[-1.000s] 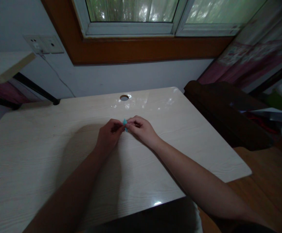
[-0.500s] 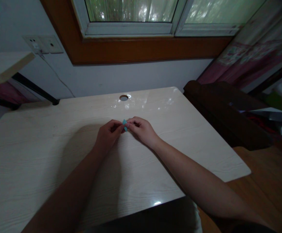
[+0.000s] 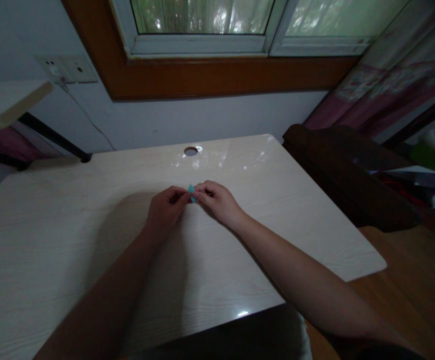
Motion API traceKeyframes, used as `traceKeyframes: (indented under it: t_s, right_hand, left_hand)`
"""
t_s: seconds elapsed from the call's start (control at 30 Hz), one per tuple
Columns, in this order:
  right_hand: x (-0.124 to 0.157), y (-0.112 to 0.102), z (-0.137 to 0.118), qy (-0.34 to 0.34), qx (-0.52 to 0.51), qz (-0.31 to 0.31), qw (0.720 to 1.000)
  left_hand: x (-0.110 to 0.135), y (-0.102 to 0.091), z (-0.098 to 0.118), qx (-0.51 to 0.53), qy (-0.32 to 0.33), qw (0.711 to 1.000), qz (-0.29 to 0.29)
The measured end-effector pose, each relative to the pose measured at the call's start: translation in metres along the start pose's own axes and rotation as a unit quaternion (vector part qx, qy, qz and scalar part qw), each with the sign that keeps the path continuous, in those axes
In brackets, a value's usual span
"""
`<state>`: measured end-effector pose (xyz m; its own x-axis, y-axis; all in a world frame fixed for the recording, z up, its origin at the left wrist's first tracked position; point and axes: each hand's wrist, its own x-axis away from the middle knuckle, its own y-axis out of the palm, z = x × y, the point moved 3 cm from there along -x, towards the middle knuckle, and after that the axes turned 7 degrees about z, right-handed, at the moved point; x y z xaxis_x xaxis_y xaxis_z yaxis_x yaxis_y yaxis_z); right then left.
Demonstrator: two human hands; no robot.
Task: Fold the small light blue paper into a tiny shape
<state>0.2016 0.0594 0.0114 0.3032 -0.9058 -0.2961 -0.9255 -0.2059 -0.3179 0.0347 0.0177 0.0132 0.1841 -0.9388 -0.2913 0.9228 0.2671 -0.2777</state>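
A small teal piece, pointed at the top and possibly folded paper [image 3: 191, 188], is pinched between my two hands just above the desk. My left hand [image 3: 167, 204] grips it from the left with thumb and fingertips closed. From the right, my right hand [image 3: 218, 201] pinches the same piece, thumb on the near side. The fingertips of both hands almost meet and cover most of it, so its full shape is hidden.
The pale wood-grain desk [image 3: 232, 250] spreads under both arms, with a round cable hole [image 3: 191, 151] near its back edge. A raised shelf [image 3: 11, 100] on black legs stands at left. Beyond the right edge is dark brown furniture [image 3: 337, 175]. A window [image 3: 202, 45] is behind.
Both hands stay in nearly the same place. The teal piece has turned or shifted slightly between the fingertips, and less of its lower end shows.
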Motion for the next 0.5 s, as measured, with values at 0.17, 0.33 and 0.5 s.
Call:
traceKeyframes:
  t_s: [0.17,0.33,0.5]
  right_hand:
    - [-0.0002,-0.0016,-0.0011,-0.009,0.004,0.004,1.000]
    - [-0.0001,-0.0034,-0.0046,-0.002,-0.007,0.011,1.000]
    - [0.0003,-0.0045,-0.0065,0.000,-0.016,0.023,1.000]
  left_hand:
    - [0.0001,0.0009,-0.0021,0.018,-0.007,1.000,0.001]
    - [0.0007,0.0017,-0.0025,-0.002,0.001,1.000,-0.004]
    - [0.0003,0.0012,-0.0031,-0.002,0.013,1.000,-0.011]
